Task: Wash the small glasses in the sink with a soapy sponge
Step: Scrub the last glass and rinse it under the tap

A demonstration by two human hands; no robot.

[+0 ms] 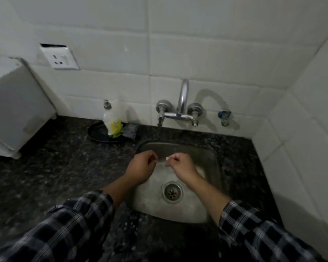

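Note:
My left hand and my right hand hover side by side over the back half of the steel sink. Both have their fingers curled in, and I see nothing in either one. The hands are a short gap apart and do not touch. No glass shows in the sink or on the counter. A dark sponge lies on a black plate at the back left of the sink, beside a white soap pump bottle. The basin looks wet around the drain.
A chrome wall tap with two valves hangs above the sink's back edge, and a small blue-handled tap is to its right. Dark speckled granite counter surrounds the sink. A white box-like appliance stands at far left, with a wall socket above.

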